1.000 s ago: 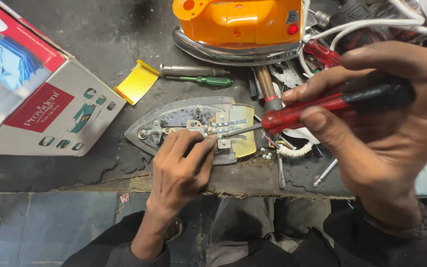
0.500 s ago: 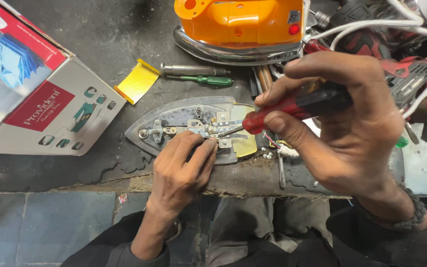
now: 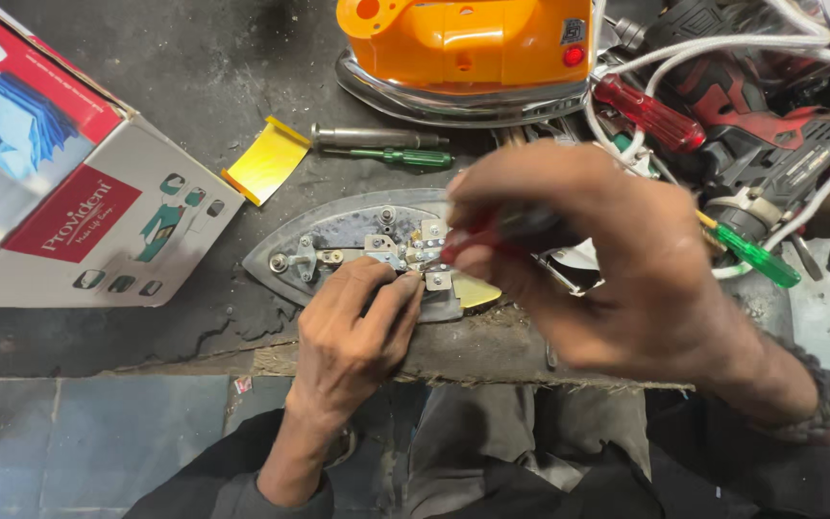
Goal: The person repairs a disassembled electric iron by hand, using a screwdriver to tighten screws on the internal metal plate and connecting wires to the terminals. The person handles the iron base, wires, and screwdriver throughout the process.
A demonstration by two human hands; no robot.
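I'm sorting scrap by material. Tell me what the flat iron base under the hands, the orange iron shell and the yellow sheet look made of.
Iron base: bare grey metal, dull and scuffed, with screwed-on metal brackets.
Orange shell: probably moulded plastic, glossy with smooth highlights; the rim under it looks like polished metal.
Yellow sheet: thin and shiny, possibly plastic film or insulating sheet; the view leaves that open.
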